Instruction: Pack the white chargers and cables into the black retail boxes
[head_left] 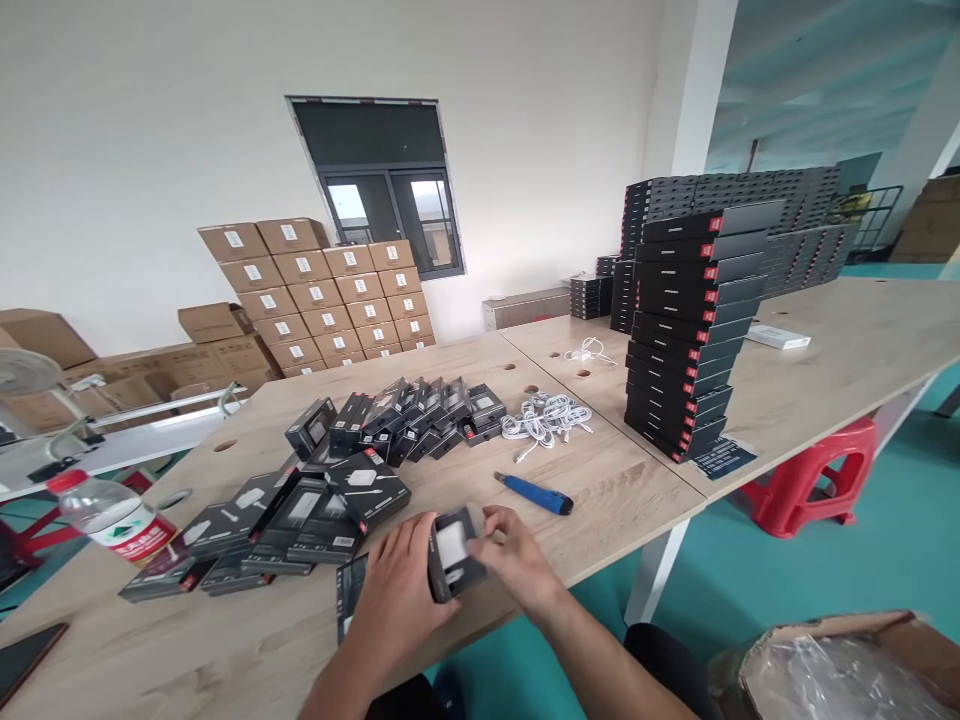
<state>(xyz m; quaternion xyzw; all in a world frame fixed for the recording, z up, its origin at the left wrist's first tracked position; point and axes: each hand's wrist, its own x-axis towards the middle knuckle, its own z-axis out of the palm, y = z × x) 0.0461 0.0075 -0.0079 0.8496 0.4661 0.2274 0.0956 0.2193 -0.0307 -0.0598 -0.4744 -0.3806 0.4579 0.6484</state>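
Forearms (600,655) reached in low over the near edge of the table (592,545), where the left hand (401,585) gripped a small dark box (454,560) with a white piece showing in its face. The right hand (517,560) had its fingers bent at the box's other side; blur hid whether they pinched it or only touched. A sudden tug there could have twisted the box out of the left hand's grip, and with the edge so near, it might have dropped to the floor. Another dark box (349,595) lay beside the left hand, easily nudged by the wrist. The blue cutter (536,493) lay just beyond the right hand, a risk to fingers if its blade was out, which could not be told. The bottle (131,530) leaned over on the heaped boxes (322,515) and could have rolled if they shifted. The tall stack (686,340) stood unevenly, so a bump to the table might have toppled it
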